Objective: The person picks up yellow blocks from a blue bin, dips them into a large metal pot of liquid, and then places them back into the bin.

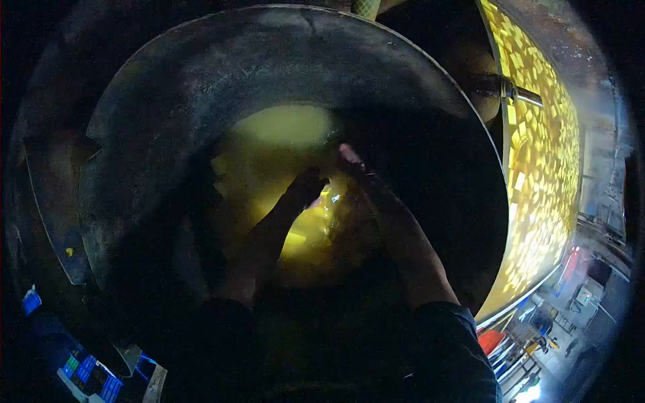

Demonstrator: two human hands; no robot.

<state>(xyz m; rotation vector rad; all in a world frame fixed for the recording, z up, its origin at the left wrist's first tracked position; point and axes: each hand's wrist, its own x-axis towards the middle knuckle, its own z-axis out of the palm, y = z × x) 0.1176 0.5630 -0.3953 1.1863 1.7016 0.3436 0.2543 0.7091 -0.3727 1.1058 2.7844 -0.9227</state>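
Observation:
Both my arms reach down into a large, dark, round vat (222, 54) with yellowish, glinting liquid (295, 124) at its bottom. My left hand (309, 187) is mostly in shadow low over the liquid, its fingers loosely curved and apart. Bright yellow pieces (295, 238) show below and beside that hand, their outlines blurred. Slightly farther in and to the right, my right hand (353, 158) has its lit fingers stretched out. I see nothing held in either hand. Whether the fingertips touch the liquid is too dark to tell.
On the right stands another big container full of yellow block-like pieces (537, 154), with a metal rod (527, 97) sticking out by its edge. A red object (492, 340) and tools lie at lower right. Blue-lit items (87, 369) are at lower left.

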